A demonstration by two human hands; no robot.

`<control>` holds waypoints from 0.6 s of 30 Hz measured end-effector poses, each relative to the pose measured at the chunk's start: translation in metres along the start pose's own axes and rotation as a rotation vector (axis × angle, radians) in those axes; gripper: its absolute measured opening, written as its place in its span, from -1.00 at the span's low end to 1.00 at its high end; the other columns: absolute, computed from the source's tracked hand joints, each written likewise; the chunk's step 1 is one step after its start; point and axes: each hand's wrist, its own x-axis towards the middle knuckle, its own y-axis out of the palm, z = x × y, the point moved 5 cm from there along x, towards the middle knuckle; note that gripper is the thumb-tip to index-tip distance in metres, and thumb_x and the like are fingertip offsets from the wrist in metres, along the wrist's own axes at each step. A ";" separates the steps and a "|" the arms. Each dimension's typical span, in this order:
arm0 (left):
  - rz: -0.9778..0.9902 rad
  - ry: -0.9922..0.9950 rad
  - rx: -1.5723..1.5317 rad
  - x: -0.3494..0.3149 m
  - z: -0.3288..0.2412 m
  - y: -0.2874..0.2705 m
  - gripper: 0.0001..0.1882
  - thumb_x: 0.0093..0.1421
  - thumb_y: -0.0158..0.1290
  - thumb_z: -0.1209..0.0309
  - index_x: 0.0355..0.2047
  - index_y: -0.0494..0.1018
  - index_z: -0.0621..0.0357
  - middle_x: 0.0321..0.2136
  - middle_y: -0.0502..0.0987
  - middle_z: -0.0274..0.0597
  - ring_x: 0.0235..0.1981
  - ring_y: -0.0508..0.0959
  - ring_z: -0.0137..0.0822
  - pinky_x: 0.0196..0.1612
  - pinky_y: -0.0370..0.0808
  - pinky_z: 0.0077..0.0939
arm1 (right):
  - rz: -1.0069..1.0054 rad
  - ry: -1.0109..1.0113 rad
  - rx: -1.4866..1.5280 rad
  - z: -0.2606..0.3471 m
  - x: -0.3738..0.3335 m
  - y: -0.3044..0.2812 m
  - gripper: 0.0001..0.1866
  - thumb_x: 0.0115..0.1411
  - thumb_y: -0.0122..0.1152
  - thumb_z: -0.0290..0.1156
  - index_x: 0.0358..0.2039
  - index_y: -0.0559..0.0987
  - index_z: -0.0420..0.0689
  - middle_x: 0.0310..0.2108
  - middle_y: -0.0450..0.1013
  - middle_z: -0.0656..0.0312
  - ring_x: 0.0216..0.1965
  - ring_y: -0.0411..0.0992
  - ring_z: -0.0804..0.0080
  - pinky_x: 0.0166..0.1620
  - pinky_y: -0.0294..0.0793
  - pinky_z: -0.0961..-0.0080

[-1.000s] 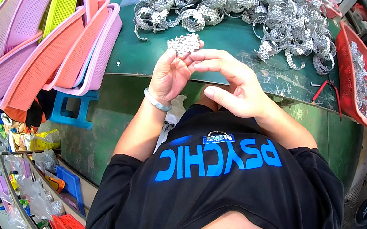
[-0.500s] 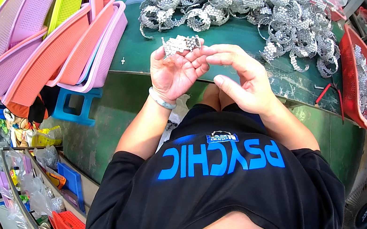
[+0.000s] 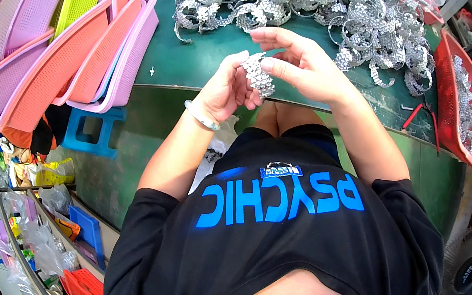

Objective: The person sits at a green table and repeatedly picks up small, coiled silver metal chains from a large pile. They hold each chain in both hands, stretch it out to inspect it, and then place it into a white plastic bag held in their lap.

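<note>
Holding a small silver mesh band [image 3: 258,75] between them, both hands hovered just above the near edge of the green table [image 3: 200,63]. The left hand [image 3: 228,87] cupped the band from below, its thumb raised against the band's left end and its fingers curled under it. The right hand [image 3: 304,66] came in from above, thumb and forefinger pinching the band's upper end while the other fingers spread loosely outward. A pale bracelet [image 3: 202,117] circled the left wrist. Farther back on the table lay a large heap of similar silver bands [image 3: 306,5], well apart from the hands. A red basket [image 3: 459,101] with more bands stood at the right, and stacked pink and orange trays [image 3: 48,58] leaned at the left.
</note>
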 end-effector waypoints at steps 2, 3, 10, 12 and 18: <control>-0.012 0.021 0.080 0.001 -0.002 -0.001 -0.48 0.15 -0.21 -0.13 -0.37 0.42 0.08 -0.60 0.48 -0.29 -0.65 0.46 -0.44 -0.66 0.36 -0.61 | 0.065 0.052 0.109 -0.006 -0.001 0.002 -0.54 0.14 0.10 -0.48 0.07 0.31 -0.21 -0.03 0.34 0.10 0.00 0.29 0.45 0.06 0.28 0.48; -0.055 0.022 0.126 0.001 -0.003 -0.003 -0.47 0.15 -0.22 -0.14 -0.36 0.42 0.08 -0.59 0.48 -0.31 -0.65 0.46 -0.46 -0.66 0.36 -0.63 | 0.090 0.065 0.164 -0.008 -0.002 0.004 -0.52 0.13 0.10 -0.49 0.08 0.29 -0.21 -0.04 0.35 0.11 0.01 0.30 0.44 0.07 0.28 0.45; -0.170 0.139 0.078 0.001 -0.005 -0.004 -0.39 0.17 -0.26 -0.16 -0.15 0.33 0.17 -0.62 0.42 -0.41 -0.62 0.38 -0.58 -0.57 0.26 -0.73 | 0.005 0.012 0.117 -0.006 -0.009 -0.001 -0.44 0.05 0.18 -0.52 0.09 0.27 -0.25 0.00 0.32 0.11 0.04 0.28 0.41 0.09 0.25 0.44; -0.216 0.188 0.066 -0.001 -0.007 -0.001 -0.39 0.20 -0.26 -0.12 -0.12 0.31 0.22 -0.67 0.39 -0.42 -0.65 0.34 -0.58 -0.52 0.25 -0.71 | -0.026 -0.054 0.081 -0.004 -0.010 -0.002 -0.41 0.02 0.21 -0.53 0.09 0.26 -0.27 0.01 0.32 0.11 0.06 0.27 0.39 0.11 0.24 0.44; -0.179 0.369 0.145 -0.005 -0.014 0.001 -0.42 0.22 -0.21 -0.02 -0.05 0.27 0.30 -0.58 0.40 -0.36 -0.51 0.36 -0.57 -0.38 0.29 -0.70 | -0.076 -0.141 -0.034 0.004 -0.016 -0.001 -0.37 -0.04 0.24 -0.55 0.09 0.27 -0.26 0.04 0.29 0.12 0.09 0.24 0.38 0.15 0.16 0.42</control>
